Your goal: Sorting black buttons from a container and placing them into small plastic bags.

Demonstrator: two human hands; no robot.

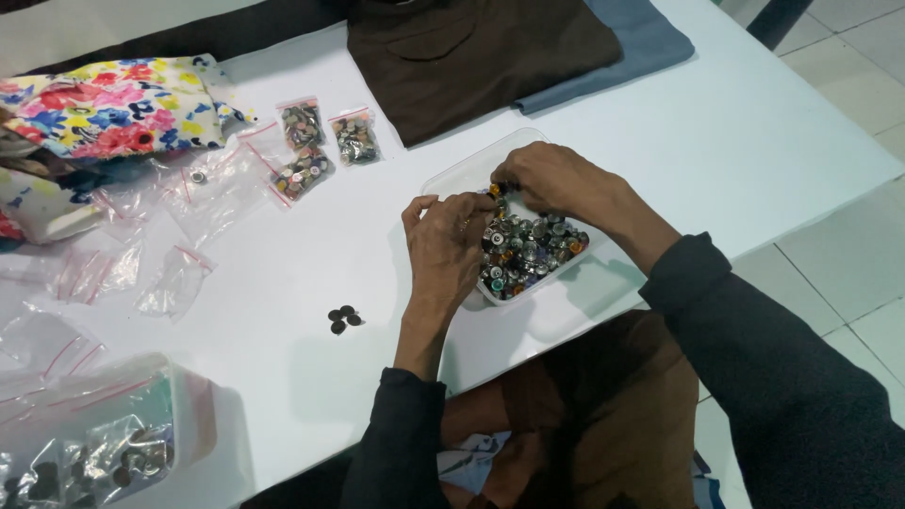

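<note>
Both hands work over a clear plastic tray full of mixed metal buttons, which stands on the white worktop near its front edge, toward the right side. The left hand rests at the left rim of the tray with its fingers curled, and the thumb and forefinger are pinched together; what it pinches is too small to tell. The right hand reaches over the far part of the tray, its fingertips closed on a small dark and orange button just above the heap. Three loose dark buttons lie on the worktop left of the left wrist. Farther left, empty small zip bags are scattered, and three filled zip bags lie behind them. A flowered cloth lies at the far left corner, and a brown garment over a grey-blue one lies at the far edge. A plastic container holding bags stands at the near left corner.
</note>
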